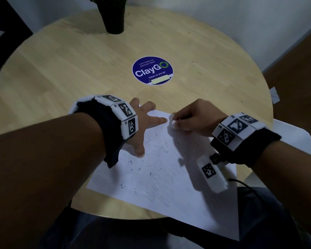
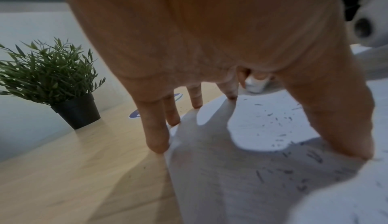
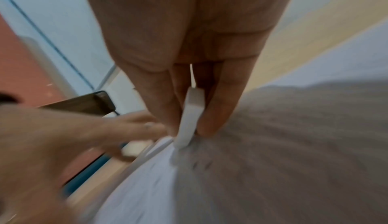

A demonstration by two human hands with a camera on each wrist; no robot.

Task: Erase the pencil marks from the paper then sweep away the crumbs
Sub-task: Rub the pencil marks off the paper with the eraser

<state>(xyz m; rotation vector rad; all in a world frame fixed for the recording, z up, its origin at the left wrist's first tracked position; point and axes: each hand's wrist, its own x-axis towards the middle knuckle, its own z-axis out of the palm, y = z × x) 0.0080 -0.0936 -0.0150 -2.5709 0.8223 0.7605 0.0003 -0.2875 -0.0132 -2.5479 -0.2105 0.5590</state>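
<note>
Nearest you, the white paper [image 1: 169,177] lies flat on the round wooden table [image 1: 61,78], its near corner hanging over the table's edge toward your lap. Faint grey pencil strokes run across the paper's middle, and dark eraser crumbs [image 1: 147,159] are scattered over its left half.

Your left hand [image 1: 142,126] sits on the paper's far-left part with fingers spread and straight. The thumb tip and the fingertips [image 2: 157,143] press down on the sheet and its edge, and the hand holds nothing; in the left wrist view the palm arches above the paper with crumbs lying under it.

Your right hand [image 1: 196,117] is at the paper's far edge, just right of your left index finger. Its fingers are curled and pinch a small white eraser [image 3: 190,119] between thumb and fingers, and the eraser's lower end touches the paper. The right wrist view is blurred, so you cannot read the marks under it.

Beyond the paper, near the table's centre, a round blue sticker [image 1: 152,70] reads "ClayGo". Farther still from the paper, at the table's far edge, stands a green plant in a black pot [image 2: 76,111].
</note>
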